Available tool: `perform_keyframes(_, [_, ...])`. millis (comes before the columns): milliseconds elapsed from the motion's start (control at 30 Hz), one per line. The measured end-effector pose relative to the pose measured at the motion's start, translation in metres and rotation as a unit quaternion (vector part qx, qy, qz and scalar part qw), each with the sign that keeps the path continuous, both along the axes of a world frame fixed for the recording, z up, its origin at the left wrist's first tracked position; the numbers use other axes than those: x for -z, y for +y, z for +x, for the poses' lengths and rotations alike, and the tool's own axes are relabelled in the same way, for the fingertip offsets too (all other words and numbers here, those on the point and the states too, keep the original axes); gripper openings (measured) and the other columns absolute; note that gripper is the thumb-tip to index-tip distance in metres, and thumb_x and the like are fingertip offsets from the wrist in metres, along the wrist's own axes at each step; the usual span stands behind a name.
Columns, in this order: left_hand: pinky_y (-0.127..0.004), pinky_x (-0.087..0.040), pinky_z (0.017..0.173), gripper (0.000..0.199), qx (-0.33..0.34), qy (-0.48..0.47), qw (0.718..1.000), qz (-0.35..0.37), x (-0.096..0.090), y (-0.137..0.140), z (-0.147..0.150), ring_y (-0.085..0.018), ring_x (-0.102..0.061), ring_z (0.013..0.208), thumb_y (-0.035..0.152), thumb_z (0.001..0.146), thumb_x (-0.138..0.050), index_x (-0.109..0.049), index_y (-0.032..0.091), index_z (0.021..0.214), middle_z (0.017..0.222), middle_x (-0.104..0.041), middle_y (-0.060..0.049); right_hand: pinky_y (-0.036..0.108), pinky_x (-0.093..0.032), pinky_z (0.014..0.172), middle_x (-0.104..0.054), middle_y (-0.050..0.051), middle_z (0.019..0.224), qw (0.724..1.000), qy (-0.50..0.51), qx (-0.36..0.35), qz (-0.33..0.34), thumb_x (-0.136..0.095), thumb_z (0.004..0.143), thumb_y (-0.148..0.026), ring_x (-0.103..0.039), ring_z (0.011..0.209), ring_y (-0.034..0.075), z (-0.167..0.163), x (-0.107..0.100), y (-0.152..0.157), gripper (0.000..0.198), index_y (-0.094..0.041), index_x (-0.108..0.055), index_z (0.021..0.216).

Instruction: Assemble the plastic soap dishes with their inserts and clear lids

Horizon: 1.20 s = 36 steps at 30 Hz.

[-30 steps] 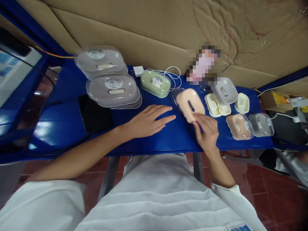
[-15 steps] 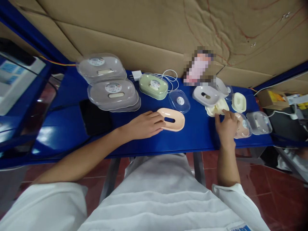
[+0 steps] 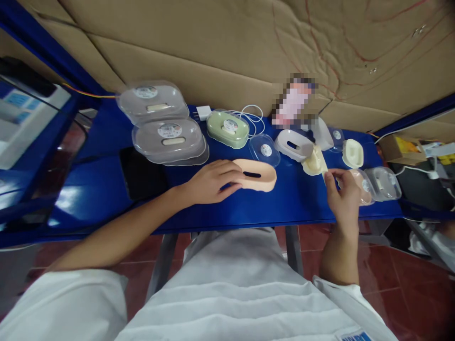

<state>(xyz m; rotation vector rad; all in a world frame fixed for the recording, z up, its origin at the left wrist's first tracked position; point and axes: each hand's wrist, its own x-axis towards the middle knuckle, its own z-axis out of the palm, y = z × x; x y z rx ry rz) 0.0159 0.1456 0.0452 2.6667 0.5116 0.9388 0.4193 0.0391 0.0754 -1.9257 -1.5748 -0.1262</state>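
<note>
My left hand (image 3: 215, 182) grips the left end of a peach oval plastic dish (image 3: 265, 177) with a dark slot in its middle. The dish is tilted, so its near side wall shows. Between the thumb and fingers of my right hand (image 3: 343, 189) is a thin cream plastic piece (image 3: 323, 163), held up on edge. Left of it lies another cream plastic piece (image 3: 311, 166), partly beside a pale grey slotted dish (image 3: 294, 145). A peach box with a clear lid (image 3: 363, 185) is partly hidden behind my right hand.
On the blue table (image 3: 284, 206) are grey lidded boxes (image 3: 168, 137), a green lidded box (image 3: 227, 129), a clear lid (image 3: 265, 150), a small cream dish (image 3: 353, 153) and a black phone-like slab (image 3: 137, 173). A white charger (image 3: 204, 112) and cable lie near the cardboard wall (image 3: 195, 57).
My left hand has tilted the peach dish up. My right hand has moved slightly right and nearer, raising the thin cream piece, and the pale grey dish has shifted left.
</note>
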Motion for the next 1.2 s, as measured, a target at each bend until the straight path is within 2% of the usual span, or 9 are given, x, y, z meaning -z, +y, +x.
perform_keyframes(100, [-0.038, -0.061, 0.098, 0.020, -0.044, -0.107, 0.992, -0.043, -0.004, -0.001, -0.002, -0.022, -0.075, 0.111, 0.029, 0.108, -0.068, -0.071, 0.021, 0.126, 0.118, -0.080, -0.010, 0.048, -0.059, 0.093, -0.078, 0.008, 0.107, 0.999, 0.005, -0.043, 0.013, -0.064, 0.107, -0.047, -0.075, 0.100, 0.029, -0.034, -0.006, -0.041, 0.023, -0.027, -0.072, 0.114])
perform_keyframes(200, [-0.040, -0.062, 0.097, 0.020, -0.075, -0.139, 0.986, -0.051, -0.007, -0.002, -0.004, -0.023, -0.075, 0.111, 0.030, 0.108, -0.068, -0.070, 0.020, 0.126, 0.118, -0.079, -0.011, 0.051, -0.060, 0.097, -0.079, 0.007, 0.112, 0.982, -0.011, -0.188, -0.032, -0.067, 0.106, -0.034, -0.076, 0.105, 0.030, -0.068, 0.000, -0.066, 0.014, -0.031, -0.071, 0.119])
perform_keyframes(300, [-0.040, -0.061, 0.096, 0.020, -0.063, -0.130, 0.989, -0.018, -0.007, -0.002, -0.005, -0.024, -0.075, 0.111, 0.029, 0.107, -0.068, -0.069, 0.021, 0.126, 0.118, -0.080, -0.010, 0.052, -0.061, 0.105, -0.080, 0.005, 0.114, 0.933, -0.007, -0.350, -0.088, -0.066, 0.107, -0.027, -0.076, 0.114, 0.028, -0.096, 0.012, -0.066, 0.017, -0.032, -0.072, 0.122])
perform_keyframes(367, [-0.039, -0.060, 0.093, 0.020, -0.043, -0.104, 0.993, 0.028, -0.007, -0.003, -0.004, -0.023, -0.076, 0.108, 0.026, 0.106, -0.069, -0.069, 0.021, 0.125, 0.116, -0.080, -0.010, 0.052, -0.060, 0.111, -0.080, 0.006, 0.118, 0.915, -0.017, -0.392, -0.092, -0.065, 0.108, -0.026, -0.075, 0.122, 0.027, -0.109, 0.021, -0.054, 0.018, -0.031, -0.074, 0.123])
perform_keyframes(533, [-0.039, -0.055, 0.086, 0.018, -0.042, -0.031, 0.994, 0.100, -0.008, -0.003, -0.004, -0.024, -0.076, 0.102, 0.026, 0.105, -0.065, -0.071, 0.021, 0.121, 0.112, -0.081, -0.008, 0.050, -0.060, 0.113, -0.080, 0.007, 0.128, 0.917, -0.038, -0.395, -0.037, -0.067, 0.108, -0.027, -0.073, 0.130, 0.027, -0.103, 0.031, -0.016, 0.016, -0.028, -0.077, 0.121])
perform_keyframes(667, [-0.040, -0.054, 0.083, 0.015, -0.089, 0.003, 0.991, 0.103, -0.008, 0.000, -0.007, -0.025, -0.075, 0.101, 0.030, 0.107, -0.063, -0.071, 0.021, 0.116, 0.111, -0.081, -0.009, 0.051, -0.059, 0.112, -0.079, 0.008, 0.130, 0.956, -0.060, -0.284, 0.027, -0.063, 0.109, -0.028, -0.074, 0.128, 0.028, -0.067, 0.017, 0.012, 0.021, -0.028, -0.076, 0.126])
perform_keyframes(800, [-0.044, -0.052, 0.091, 0.015, -0.043, 0.014, 0.994, 0.095, -0.008, -0.001, -0.006, -0.024, -0.075, 0.098, 0.026, 0.106, -0.062, -0.071, 0.021, 0.116, 0.113, -0.081, -0.008, 0.055, -0.053, 0.122, -0.070, 0.012, 0.149, 0.972, -0.087, -0.208, 0.059, -0.059, 0.111, -0.038, -0.064, 0.143, 0.031, -0.053, -0.001, 0.025, 0.034, -0.027, -0.070, 0.142])
perform_keyframes(967, [-0.047, -0.049, 0.108, 0.013, 0.017, 0.032, 0.996, 0.076, -0.010, -0.008, -0.002, -0.023, -0.074, 0.104, 0.021, 0.106, -0.059, -0.071, 0.021, 0.112, 0.109, -0.082, -0.005, 0.059, -0.049, 0.126, -0.064, 0.012, 0.159, 0.931, -0.087, -0.354, -0.019, -0.071, 0.104, -0.057, -0.058, 0.152, 0.035, -0.093, 0.013, 0.010, 0.059, -0.031, -0.059, 0.155])
perform_keyframes(1200, [-0.042, -0.050, 0.097, 0.009, 0.067, 0.132, 0.986, 0.078, -0.012, -0.013, 0.001, -0.027, -0.070, 0.104, 0.022, 0.101, -0.062, -0.070, 0.017, 0.103, 0.101, -0.076, -0.008, 0.050, -0.052, 0.120, -0.077, 0.011, 0.138, 0.922, -0.052, -0.384, -0.011, -0.073, 0.106, -0.034, -0.069, 0.138, 0.028, -0.133, 0.041, -0.016, 0.045, -0.025, -0.062, 0.150])
